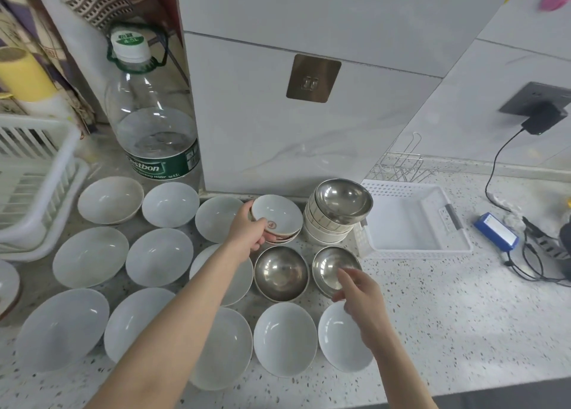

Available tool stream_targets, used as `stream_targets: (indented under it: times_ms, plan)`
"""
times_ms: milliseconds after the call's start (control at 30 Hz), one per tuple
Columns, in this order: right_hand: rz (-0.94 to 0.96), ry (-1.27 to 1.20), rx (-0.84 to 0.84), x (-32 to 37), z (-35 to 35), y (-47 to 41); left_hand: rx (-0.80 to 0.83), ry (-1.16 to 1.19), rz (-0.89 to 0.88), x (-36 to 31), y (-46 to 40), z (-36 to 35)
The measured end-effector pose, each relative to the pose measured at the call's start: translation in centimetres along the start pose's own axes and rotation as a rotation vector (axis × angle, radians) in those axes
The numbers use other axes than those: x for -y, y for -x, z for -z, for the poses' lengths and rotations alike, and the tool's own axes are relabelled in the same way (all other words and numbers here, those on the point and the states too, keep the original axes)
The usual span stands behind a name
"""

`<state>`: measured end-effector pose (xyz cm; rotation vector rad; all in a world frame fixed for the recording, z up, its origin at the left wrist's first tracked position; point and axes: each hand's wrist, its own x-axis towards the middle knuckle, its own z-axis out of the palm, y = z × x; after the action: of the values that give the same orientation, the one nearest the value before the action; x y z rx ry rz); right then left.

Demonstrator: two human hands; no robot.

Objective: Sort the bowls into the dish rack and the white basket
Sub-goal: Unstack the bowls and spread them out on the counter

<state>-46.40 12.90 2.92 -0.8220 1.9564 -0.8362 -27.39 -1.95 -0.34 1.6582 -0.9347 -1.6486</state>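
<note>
Saucers (pixel 278 220), white, red-marked, stacked mouth-up, tilted toward us; our left hand (pixel 248 231) grips them, right hand (pixel 360 296) hovers loose-fingered.

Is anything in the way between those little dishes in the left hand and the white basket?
Yes. The left hand grips the small dishes, and a stack of bowls topped by a steel bowl stands directly between them and the white basket.

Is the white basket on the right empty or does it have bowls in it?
Empty: the white basket shows only its bare floor; no bowls inside.
</note>
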Motion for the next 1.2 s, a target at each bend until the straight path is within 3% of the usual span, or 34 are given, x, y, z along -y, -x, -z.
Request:
stream_targets:
  times_ms: [367,533,1000,1200]
  plan:
    - [-0.098,0.110,0.149,4.4,-5.4,-4.9,0.097,0.575,0.098,1.5,5.0,5.8]
    - [-0.058,0.287,0.057,5.7,-8.9,-7.1,0.009,0.842,0.195,3.7,7.4,8.3]
    - [-0.089,0.318,-0.074,6.2,-11.9,-8.8,-0.123,0.934,0.149,5.2,11.1,11.0]
    - [0.076,0.351,-0.113,6.0,-11.4,-7.9,-0.177,1.002,0.167,5.4,11.9,11.8]
